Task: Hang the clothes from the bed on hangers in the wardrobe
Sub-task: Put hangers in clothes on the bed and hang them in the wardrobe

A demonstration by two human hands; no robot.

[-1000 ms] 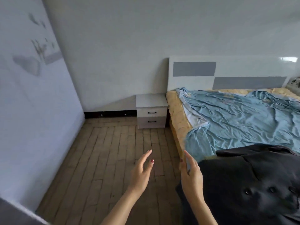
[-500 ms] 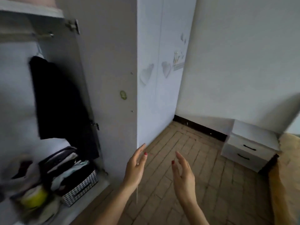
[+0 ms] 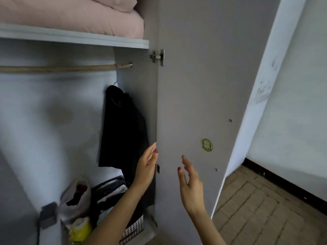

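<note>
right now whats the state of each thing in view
wardrobe door: open
left hand: open, empty
right hand: open, empty
black garment: hanging from the rail
rail: mostly bare
pink bedding: folded on the top shelf
checked basket: full

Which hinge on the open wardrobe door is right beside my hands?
The lower hinge, just beside the left hand; the upper hinge sits far above, under the shelf.
</note>
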